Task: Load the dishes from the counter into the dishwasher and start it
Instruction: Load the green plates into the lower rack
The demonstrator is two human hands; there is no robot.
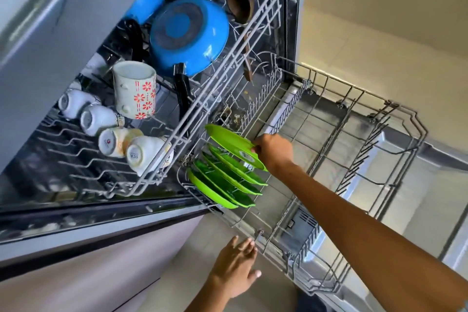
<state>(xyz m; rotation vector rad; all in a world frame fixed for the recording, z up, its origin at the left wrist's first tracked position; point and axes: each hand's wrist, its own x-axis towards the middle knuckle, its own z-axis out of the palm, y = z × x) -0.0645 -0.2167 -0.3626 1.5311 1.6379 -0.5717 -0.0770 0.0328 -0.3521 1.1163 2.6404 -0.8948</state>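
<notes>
right hand [272,151] grips labelled green plate [231,143]; left hand [236,267] spread, holding nothing; cup [141,156] reads "sista".

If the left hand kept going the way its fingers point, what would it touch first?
Probably the lower rack: the open left hand has its fingertips at the rack's near corner. Depth is unclear, so contact may already exist.

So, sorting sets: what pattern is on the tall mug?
Red flowers on white mug, head view.
</notes>
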